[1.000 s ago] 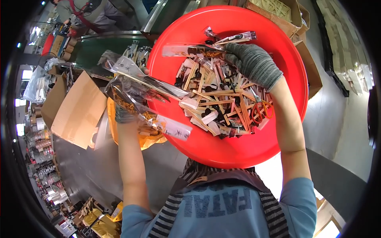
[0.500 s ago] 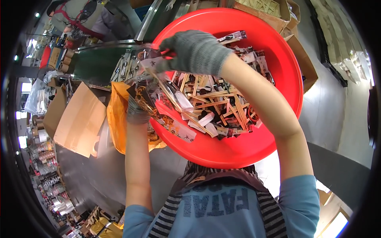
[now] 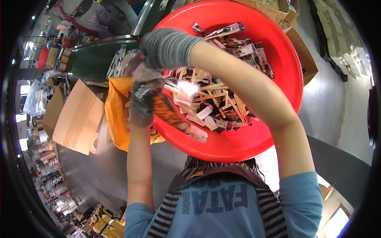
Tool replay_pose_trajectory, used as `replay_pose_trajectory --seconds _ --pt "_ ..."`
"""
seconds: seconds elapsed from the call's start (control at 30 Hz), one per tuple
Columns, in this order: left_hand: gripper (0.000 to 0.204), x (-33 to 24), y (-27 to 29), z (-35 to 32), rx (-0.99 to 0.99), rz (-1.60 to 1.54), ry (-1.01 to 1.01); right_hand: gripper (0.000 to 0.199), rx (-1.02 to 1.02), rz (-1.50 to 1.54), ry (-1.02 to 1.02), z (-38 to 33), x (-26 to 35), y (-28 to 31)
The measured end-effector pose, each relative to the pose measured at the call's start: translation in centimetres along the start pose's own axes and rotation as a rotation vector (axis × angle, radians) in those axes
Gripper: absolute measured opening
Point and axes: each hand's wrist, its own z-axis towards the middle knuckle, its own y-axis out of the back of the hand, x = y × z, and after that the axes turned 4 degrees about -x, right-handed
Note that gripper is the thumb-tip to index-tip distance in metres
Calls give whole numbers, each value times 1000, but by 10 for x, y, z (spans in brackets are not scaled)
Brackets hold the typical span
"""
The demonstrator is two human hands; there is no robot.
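Note:
A large red basin (image 3: 234, 148) in front of me holds a heap of wrapped cutlery packets (image 3: 222, 101) with wooden chopsticks, dark spoons and white paper slips. My left hand (image 3: 141, 104), in a grey glove, is closed round several packets at the basin's left rim. From it a long orange-patterned packet (image 3: 174, 115) slants over the basin, smeared by motion. My right hand (image 3: 168, 48), in a grey knit glove, is just above the left one. Its bent fingers close on a clear plastic packet (image 3: 133, 65); blur hides the fingertips.
An orange bag (image 3: 115, 119) stands left of the basin, beside an open cardboard box (image 3: 79, 119). Beyond is a green work surface (image 3: 91, 63) with more packets (image 3: 117, 63). A person (image 3: 89, 18) is at far left. Cardboard boxes (image 3: 303, 55) flank the basin's right.
My right hand has moved left and slightly down towards my left hand. The left hand has risen and turned, and the packets in it have swung. The basin appears slightly higher in view.

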Motion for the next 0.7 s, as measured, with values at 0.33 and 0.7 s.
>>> replay_pose_trajectory --seconds 0.33,0.7 --pt "32 8 172 -86 -729 1585 484 31 -211 499 -558 -56 -126 -124" --pt "11 41 178 -114 -119 1557 607 40 -227 139 -1008 -101 -161 -257"
